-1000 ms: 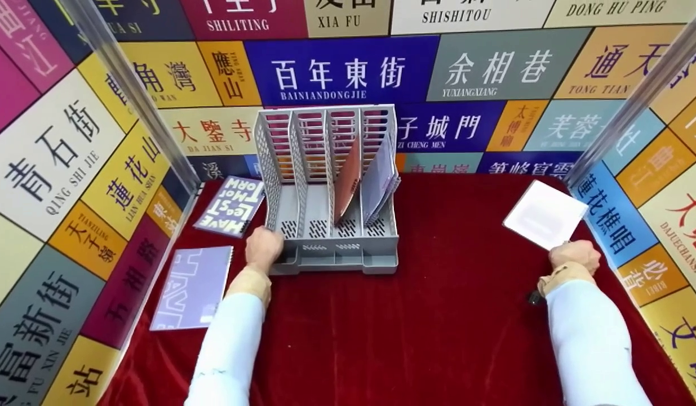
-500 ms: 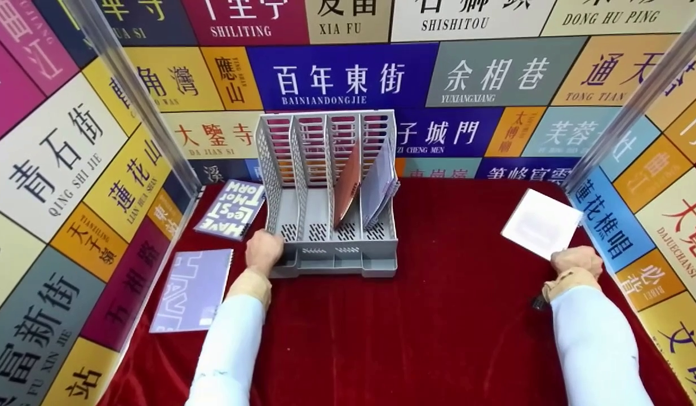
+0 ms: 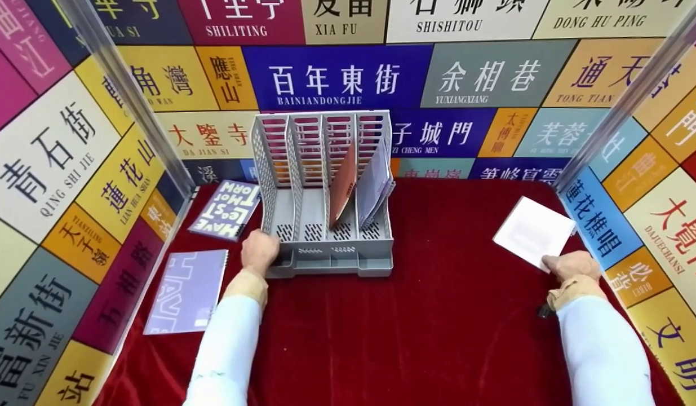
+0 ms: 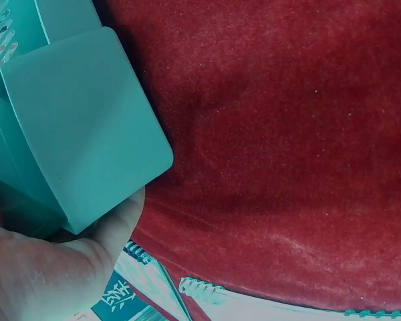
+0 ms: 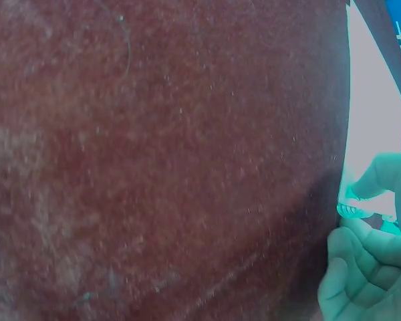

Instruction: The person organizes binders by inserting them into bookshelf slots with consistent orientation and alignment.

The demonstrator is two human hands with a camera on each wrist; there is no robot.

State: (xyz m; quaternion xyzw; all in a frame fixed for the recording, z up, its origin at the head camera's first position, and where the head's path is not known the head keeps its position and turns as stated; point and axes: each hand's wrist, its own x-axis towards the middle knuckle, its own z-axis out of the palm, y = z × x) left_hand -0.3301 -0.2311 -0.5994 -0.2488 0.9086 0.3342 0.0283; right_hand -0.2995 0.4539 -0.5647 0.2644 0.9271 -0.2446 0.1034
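Note:
A grey four-slot magazine rack stands upright at the back middle. My left hand grips its front left corner; in the left wrist view the thumb and fingers wrap that corner of the rack. A reddish-brown notebook leans in the third slot, and several purple notebooks lean in the rightmost one. At the right, my right hand pinches the near corner of a white spiral notebook. Its thumb lies on top by the binding in the right wrist view, fingers curled below.
Left of the rack lie a purple notebook with white lettering and, nearer, a lilac spiral notebook. Red cloth covers the table. Sign-printed panels close in the back and both sides.
My right hand and the white notebook have shifted a little towards me. The left hand stays on the rack's corner. The head view has drifted slightly.

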